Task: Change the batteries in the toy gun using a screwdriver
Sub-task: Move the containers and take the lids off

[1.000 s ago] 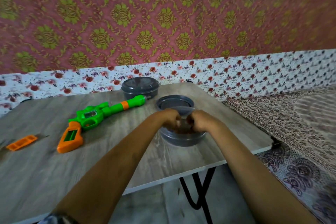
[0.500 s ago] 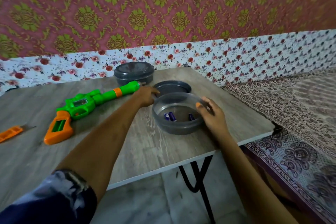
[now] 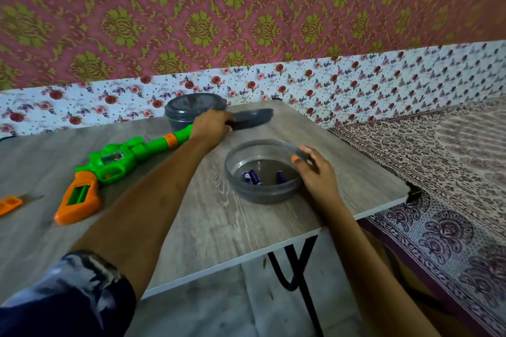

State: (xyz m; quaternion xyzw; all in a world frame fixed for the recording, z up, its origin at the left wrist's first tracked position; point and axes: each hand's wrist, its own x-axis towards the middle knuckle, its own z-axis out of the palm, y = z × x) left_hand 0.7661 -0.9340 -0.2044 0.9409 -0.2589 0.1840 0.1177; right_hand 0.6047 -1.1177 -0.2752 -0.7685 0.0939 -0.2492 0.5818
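Evidently the lid (image 3: 253, 117) is off so the batteries (image 3: 254, 177) can be reached. The left hand (image 3: 210, 127) grips its edge just beyond the open bowl (image 3: 262, 195), and the right hand (image 3: 315, 175) pinches the bowl's rim to steady it. The toy gun (image 3: 109, 164) lies on the desk (image 3: 208, 227) left of the left forearm, its grip compartment open. An orange cover (image 3: 9, 204) lies farther left. A second, lidded bowl (image 3: 189, 111) crowds the left hand from behind.
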